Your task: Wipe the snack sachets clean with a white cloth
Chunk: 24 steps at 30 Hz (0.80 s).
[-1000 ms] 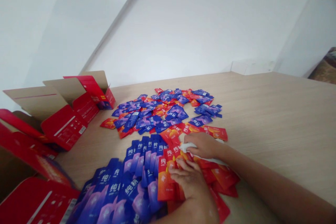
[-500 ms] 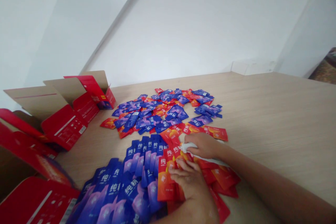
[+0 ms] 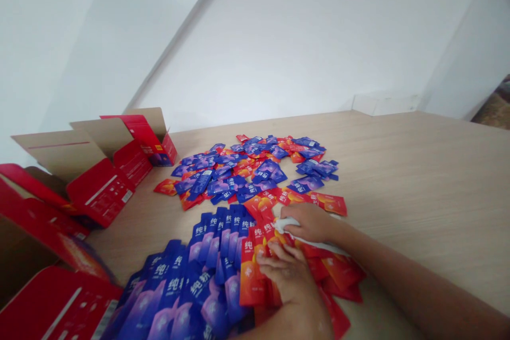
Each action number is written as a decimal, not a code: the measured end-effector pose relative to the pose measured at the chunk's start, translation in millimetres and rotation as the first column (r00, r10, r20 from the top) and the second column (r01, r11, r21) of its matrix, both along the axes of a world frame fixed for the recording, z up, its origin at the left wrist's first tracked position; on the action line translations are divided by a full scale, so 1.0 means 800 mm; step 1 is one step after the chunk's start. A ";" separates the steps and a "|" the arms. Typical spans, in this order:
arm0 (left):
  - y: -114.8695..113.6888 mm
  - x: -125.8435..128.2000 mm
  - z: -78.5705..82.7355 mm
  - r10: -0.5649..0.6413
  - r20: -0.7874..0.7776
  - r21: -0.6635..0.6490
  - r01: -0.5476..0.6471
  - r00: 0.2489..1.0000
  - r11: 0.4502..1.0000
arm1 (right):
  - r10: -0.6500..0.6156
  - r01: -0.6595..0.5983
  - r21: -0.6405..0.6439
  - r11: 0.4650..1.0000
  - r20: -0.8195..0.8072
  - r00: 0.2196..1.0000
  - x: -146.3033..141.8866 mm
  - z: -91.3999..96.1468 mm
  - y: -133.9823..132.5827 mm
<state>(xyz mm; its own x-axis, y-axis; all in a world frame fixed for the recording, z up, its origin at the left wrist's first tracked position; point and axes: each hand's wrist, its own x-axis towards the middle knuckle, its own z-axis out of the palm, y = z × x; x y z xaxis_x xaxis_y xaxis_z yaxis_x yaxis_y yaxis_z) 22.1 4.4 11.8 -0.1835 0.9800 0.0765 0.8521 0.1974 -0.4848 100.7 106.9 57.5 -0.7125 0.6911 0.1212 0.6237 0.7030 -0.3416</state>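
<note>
My left hand (image 3: 287,276) lies with its fingers apart on a fanned row of red-orange sachets (image 3: 250,276). Just beyond it, my right hand (image 3: 306,221) is closed on a crumpled white cloth (image 3: 286,224), maybe a tissue, which presses against the red sachets; part of the white material shows under the wrist. To the left, purple-blue sachets (image 3: 171,297) overlap in neat rows, their printed tops pointing away from me. More red sachets (image 3: 342,271) lie beneath and right of my hands, partly hidden by my forearms.
A loose heap of mixed blue and red sachets (image 3: 227,183) spreads across the middle of the wooden table (image 3: 418,170). Several open red cardboard boxes (image 3: 101,191) stand along the left side with flaps raised. A white box (image 3: 382,104) sits by the wall at the back right.
Both hands keep practically the same positions on the sachets. The whole view has shifted very slightly.
</note>
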 end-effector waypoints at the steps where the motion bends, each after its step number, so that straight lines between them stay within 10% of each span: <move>1: 0.000 0.000 -0.001 0.002 -0.003 0.005 -0.002 1.000 1.000 | 0.003 -0.003 0.002 1.000 -0.019 1.000 0.001 0.003 0.000; 24: -0.004 -0.004 0.008 0.006 0.291 0.046 -0.020 0.957 0.999 | 0.101 -0.106 -0.059 0.993 -0.084 0.991 -0.005 -0.001 -0.009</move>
